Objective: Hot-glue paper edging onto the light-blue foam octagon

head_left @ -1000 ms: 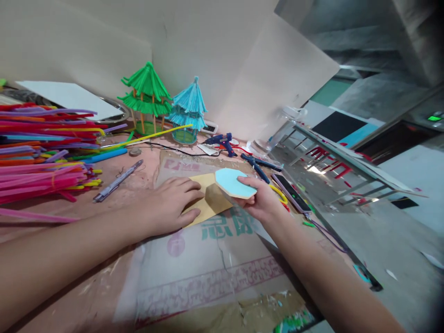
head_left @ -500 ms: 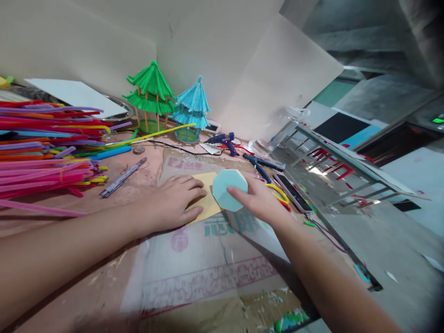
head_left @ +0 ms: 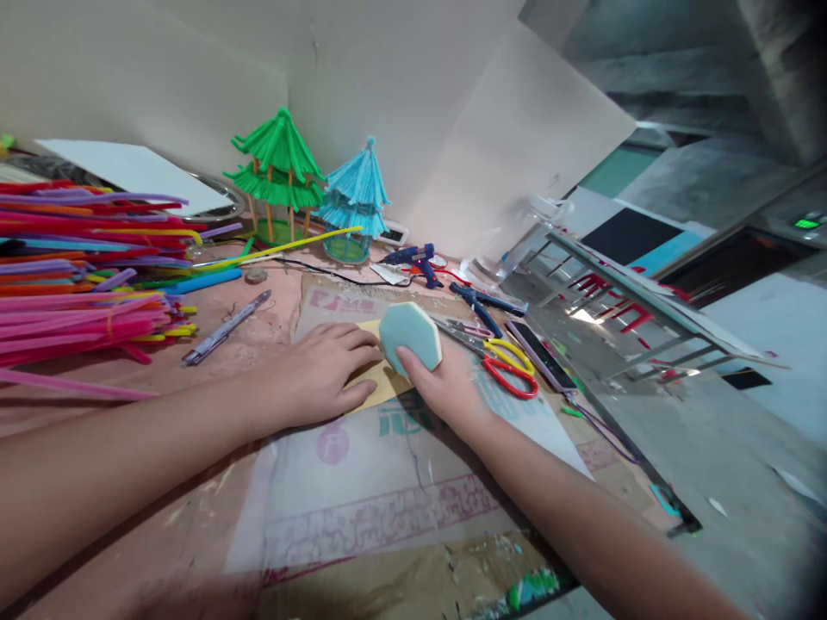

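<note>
Pale-blue octagon [head_left: 411, 336] — pinched in right hand [head_left: 445, 379] fingers — over tan card [head_left: 381, 379] under flat, spread left hand [head_left: 316, 375].

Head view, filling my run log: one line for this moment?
left hand: flat on tan card | right hand: holds blue octagon over card | scissors: beside

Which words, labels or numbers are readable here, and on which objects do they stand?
None can be read for certain.
Cardboard sheet: green characters and red print by the right hand, blurred and partly covered.
Cardboard top edge, past the left hand: red letters, too blurred.
Green display: too small.
</note>
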Action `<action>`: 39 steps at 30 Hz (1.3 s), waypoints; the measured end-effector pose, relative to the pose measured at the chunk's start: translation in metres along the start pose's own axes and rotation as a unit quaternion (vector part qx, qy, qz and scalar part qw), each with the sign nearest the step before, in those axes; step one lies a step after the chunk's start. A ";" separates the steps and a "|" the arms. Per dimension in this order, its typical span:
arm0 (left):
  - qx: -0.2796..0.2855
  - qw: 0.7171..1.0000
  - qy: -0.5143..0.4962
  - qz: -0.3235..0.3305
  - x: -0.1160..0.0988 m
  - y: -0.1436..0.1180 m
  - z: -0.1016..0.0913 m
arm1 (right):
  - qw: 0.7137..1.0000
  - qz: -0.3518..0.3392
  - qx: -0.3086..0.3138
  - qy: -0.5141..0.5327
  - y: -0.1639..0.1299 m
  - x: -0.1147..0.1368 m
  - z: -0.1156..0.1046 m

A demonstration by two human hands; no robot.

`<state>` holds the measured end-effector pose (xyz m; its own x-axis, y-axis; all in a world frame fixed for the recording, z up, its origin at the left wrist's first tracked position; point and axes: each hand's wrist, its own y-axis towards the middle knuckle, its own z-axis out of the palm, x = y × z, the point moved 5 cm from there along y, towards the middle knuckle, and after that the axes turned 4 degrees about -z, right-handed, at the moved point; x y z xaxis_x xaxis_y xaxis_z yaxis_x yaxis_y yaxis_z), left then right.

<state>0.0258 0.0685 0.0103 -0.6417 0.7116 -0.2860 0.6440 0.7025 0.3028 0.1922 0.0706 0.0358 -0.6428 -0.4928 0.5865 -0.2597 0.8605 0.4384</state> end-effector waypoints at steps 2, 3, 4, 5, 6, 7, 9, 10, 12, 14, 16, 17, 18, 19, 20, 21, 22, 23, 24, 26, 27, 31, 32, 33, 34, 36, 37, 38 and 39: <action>-0.001 1.000 0.002 0.001 0.000 0.000 0.001 | 0.999 0.051 0.007 -0.014 0.002 -0.008 0.001; -0.003 1.000 0.003 0.002 0.000 0.000 0.001 | 0.997 0.070 0.005 -0.013 0.003 -0.012 0.000; -0.004 1.000 0.003 0.003 0.000 0.000 0.001 | 0.997 0.079 -0.001 -0.009 0.004 -0.016 -0.002; -0.004 1.000 0.003 0.003 0.000 0.000 0.001 | 0.997 0.083 -0.006 -0.002 0.006 -0.018 -0.003; -0.002 1.000 0.002 0.002 0.000 0.000 0.001 | 0.996 0.086 -0.009 0.007 0.007 -0.021 -0.005; 0.000 1.000 0.002 0.000 0.000 0.001 0.001 | 0.996 0.088 -0.011 0.014 0.008 -0.024 -0.005; 0.005 1.000 0.003 -0.002 0.000 0.001 0.001 | 0.996 0.087 -0.010 0.021 0.010 -0.026 -0.006; 0.008 1.000 0.004 -0.003 -0.001 0.001 0.000 | 0.996 0.086 -0.008 0.023 0.010 -0.026 -0.005; 0.010 1.000 0.007 -0.004 -0.001 0.001 0.000 | 0.997 0.073 -0.006 0.017 0.009 -0.023 -0.005; 0.009 1.000 0.008 -0.005 -0.001 0.000 -0.001 | 0.999 0.051 -0.002 -0.004 0.006 -0.017 -0.007; 0.008 1.000 0.008 -0.005 -0.001 0.000 -0.001 | 0.999 0.023 0.015 -0.031 0.002 -0.011 -0.007; 0.009 1.000 0.008 -0.004 -0.001 0.001 -0.001 | 0.999 0.009 0.024 -0.043 0.001 -0.009 -0.007; 0.010 1.000 0.008 -0.004 -0.001 0.001 -0.001 | 0.998 -0.002 0.029 -0.051 0.001 -0.008 -0.007; 0.012 1.000 0.009 -0.003 -0.001 0.001 -0.001 | 0.998 -0.013 0.031 -0.059 0.003 -0.009 -0.005; 0.014 1.000 0.011 -0.001 -0.001 0.001 -0.001 | 0.997 -0.023 0.028 -0.068 0.005 -0.010 -0.004; 0.015 1.000 0.014 0.001 -0.002 0.001 0.000 | 0.996 -0.031 0.022 -0.077 0.009 -0.013 -0.002; 0.016 1.000 0.017 0.003 -0.002 0.001 0.000 | 0.996 -0.036 0.017 -0.086 0.013 -0.015 0.000; 0.016 1.000 0.020 0.004 -0.002 0.002 0.000 | 0.995 -0.039 0.014 -0.093 0.016 -0.016 0.001; 0.017 1.000 0.022 0.002 -0.002 0.002 0.000 | 0.994 -0.041 0.014 -0.096 0.019 -0.017 0.002; 0.017 1.000 0.024 -0.002 -0.003 0.002 -0.001 | 0.994 -0.041 0.019 -0.096 0.019 -0.015 0.001; 0.018 1.000 0.024 -0.004 -0.003 0.002 -0.002 | 0.995 -0.037 0.027 -0.094 0.017 -0.013 0.000; 0.029 0.999 0.022 0.005 -0.004 0.003 -0.003 | 0.998 0.007 0.037 -0.056 0.007 -0.010 -0.004; 0.030 0.999 0.024 0.008 -0.004 0.003 -0.003 | 0.999 0.028 0.023 -0.022 0.008 -0.013 -0.003; 0.029 0.999 0.025 0.011 -0.004 0.003 -0.003 | 0.999 0.049 0.004 0.016 0.011 -0.018 -0.002; 0.027 0.999 0.025 0.012 -0.004 0.003 -0.002 | 0.996 0.070 -0.017 0.055 0.014 -0.023 0.000; 0.015 1.000 0.018 0.008 -0.004 0.002 -0.002 | 0.986 0.104 -0.050 0.120 0.022 -0.033 0.001; 0.008 1.000 0.011 0.005 -0.004 0.001 -0.002 | 0.981 0.115 -0.061 0.144 0.025 -0.036 0.000; 0.002 1.000 0.004 0.000 -0.003 0.000 -0.002 | 0.976 0.122 -0.068 0.167 0.026 -0.038 -0.002; -0.003 1.000 -0.002 -0.003 -0.003 -0.001 -0.002 | 0.970 0.128 -0.073 0.194 0.026 -0.037 -0.006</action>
<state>0.0269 0.0657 0.0125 -0.6444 0.7071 -0.2912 0.6375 0.7071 0.3061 0.2131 0.1107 0.0294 -0.3463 -0.3020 0.8882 -0.0038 0.9472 0.3206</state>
